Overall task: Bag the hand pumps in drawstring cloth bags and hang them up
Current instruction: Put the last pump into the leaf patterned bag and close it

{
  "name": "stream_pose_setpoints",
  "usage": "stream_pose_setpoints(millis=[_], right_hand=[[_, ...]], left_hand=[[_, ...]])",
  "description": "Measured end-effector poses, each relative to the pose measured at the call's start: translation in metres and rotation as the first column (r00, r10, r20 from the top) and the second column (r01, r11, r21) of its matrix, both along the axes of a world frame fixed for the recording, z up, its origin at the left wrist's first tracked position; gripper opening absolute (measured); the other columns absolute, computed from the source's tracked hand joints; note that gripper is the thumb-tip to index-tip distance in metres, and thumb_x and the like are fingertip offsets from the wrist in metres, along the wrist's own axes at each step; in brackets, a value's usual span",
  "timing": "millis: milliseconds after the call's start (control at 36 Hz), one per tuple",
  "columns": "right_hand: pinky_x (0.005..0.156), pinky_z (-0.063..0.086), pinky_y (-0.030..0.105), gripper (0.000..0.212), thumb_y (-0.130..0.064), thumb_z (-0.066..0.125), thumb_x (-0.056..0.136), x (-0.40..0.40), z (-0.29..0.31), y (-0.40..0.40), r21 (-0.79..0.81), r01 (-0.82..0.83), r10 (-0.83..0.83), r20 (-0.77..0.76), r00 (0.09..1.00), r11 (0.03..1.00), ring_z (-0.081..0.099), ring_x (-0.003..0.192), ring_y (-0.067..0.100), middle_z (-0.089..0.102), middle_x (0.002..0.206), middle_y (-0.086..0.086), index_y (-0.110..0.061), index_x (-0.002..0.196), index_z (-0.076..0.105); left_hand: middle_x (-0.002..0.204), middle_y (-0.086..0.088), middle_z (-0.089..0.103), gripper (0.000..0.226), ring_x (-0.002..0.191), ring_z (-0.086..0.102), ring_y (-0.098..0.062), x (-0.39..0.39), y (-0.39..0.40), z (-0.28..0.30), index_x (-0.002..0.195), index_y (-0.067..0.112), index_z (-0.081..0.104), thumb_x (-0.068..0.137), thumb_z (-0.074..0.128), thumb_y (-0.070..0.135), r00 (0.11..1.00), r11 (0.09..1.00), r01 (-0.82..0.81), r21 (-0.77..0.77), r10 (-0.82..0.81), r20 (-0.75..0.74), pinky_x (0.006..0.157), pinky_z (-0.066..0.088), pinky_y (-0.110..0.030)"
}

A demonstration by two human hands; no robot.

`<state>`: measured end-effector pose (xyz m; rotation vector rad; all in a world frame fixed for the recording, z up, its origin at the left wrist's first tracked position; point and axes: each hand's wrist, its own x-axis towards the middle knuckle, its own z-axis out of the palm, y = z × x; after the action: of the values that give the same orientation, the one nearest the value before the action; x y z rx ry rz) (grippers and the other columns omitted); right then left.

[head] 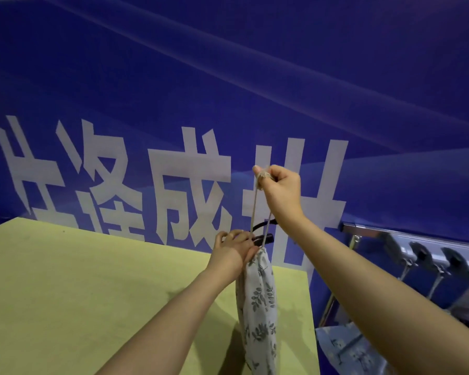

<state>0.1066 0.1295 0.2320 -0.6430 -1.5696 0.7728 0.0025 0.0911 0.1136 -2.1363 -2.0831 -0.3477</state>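
**Bag held by its cords**

A long, pale bag (257, 301) printed with grey leaves is hung above the counter (92, 288) edge. Its gathered neck is pinched by the left hand (232, 253); the cords (253, 209) are gripped taut above by the right hand (280, 190).

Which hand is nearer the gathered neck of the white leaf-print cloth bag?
Left. The left hand grips the white leaf-print cloth bag at its neck; the right hand holds the beige drawstring well above.

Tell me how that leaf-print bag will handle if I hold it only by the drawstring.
The bag probably hangs long, weighted by the pump inside. Its cloth looks floppy, so it may swing. The drawstring looks taut.
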Motion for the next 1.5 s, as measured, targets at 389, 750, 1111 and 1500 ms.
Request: stream_pose_setpoints(millis=[389,750,1111,1500], right_hand=[[0.07,0.048,0.007,0.037,-0.013,0.057,0.094,0.056,0.007,-0.007,0.005,0.135,-0.133,-0.14,0.981,0.991,0.039,0.054,0.019,0.044,0.055,0.012,0.001,0.06,0.053],[0.074,0.045,0.004,0.048,-0.007,0.056,0.093,0.159,0.005,-0.008,-0.024,0.313,-0.311,-0.198,0.929,0.95,0.03,0.043,0.005,0.038,0.042,-0.007,-0.011,0.047,0.041],[0.092,0.042,0.009,0.045,-0.009,0.056,0.094,0.308,-0.028,0.003,-0.118,0.433,-0.447,-0.148,0.882,0.894,0.031,0.048,0.017,0.04,0.045,0.013,0.011,0.055,0.045],[0.068,0.048,0.028,0.05,-0.016,0.056,0.094,0.475,-0.096,0.014,-0.221,0.545,-0.539,0.091,0.837,0.809,0.032,0.042,0.014,0.033,0.04,0.003,0.009,0.053,0.046]], left_hand=[[0.11,0.009,0.054,0.032,0.118,0.033,-0.008,0.069,0.01,0.021,0.094,0.024,0.056,0.094,0.037,0.05,0.943,0.991,0.13,-0.015,-0.119,0.312,0.096,0.013,-0.03],[0.11,-0.005,0.052,0.027,0.105,0.05,-0.022,0.174,0.028,0.017,0.111,0.011,0.053,0.098,0.038,0.029,0.936,0.932,0.331,0.146,-0.344,0.075,0.097,0.027,-0.032],[0.093,-0.008,0.06,0.017,0.097,0.054,-0.022,0.316,0.055,-0.001,0.086,0.005,0.061,0.085,0.055,0.021,0.829,0.845,0.533,-0.052,-0.509,0.232,0.108,0.013,-0.024],[0.074,-0.006,0.051,0.027,0.075,0.05,-0.016,0.483,0.081,-0.069,0.066,0.015,0.046,0.092,0.039,0.006,0.641,0.555,0.766,-0.324,-0.691,0.334,0.113,0.021,-0.042]])
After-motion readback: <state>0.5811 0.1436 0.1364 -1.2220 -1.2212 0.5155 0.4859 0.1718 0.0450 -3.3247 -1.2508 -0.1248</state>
